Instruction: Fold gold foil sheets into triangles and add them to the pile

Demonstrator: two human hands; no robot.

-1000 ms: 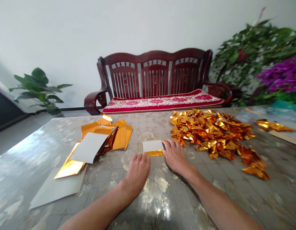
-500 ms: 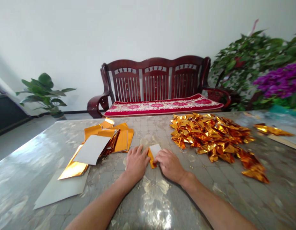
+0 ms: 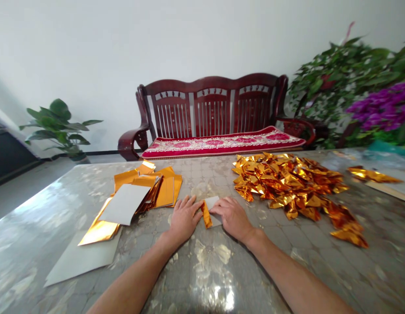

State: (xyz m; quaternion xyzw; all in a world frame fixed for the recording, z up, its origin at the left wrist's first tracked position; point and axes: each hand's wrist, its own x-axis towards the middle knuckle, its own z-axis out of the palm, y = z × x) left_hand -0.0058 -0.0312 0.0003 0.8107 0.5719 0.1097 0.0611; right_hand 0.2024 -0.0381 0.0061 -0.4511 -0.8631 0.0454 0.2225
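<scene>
Two hands (image 3: 209,218) on unmarked gold paper (image 3: 207,213)

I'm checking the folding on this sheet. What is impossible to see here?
Head view only:
- Small sheet: both edges lie under the left hand and right hand.
- Gold sheet stack: count hidden by overlap.
- Folded gold pile: single shapes blurred.

On the counter (image 3: 222,270) I see a sheet (image 3: 211,211) between my left hand (image 3: 184,218) and right hand (image 3: 233,216). A stack (image 3: 137,196) lies left, a heap (image 3: 287,183) right. A bench (image 3: 215,117) stands behind.
</scene>
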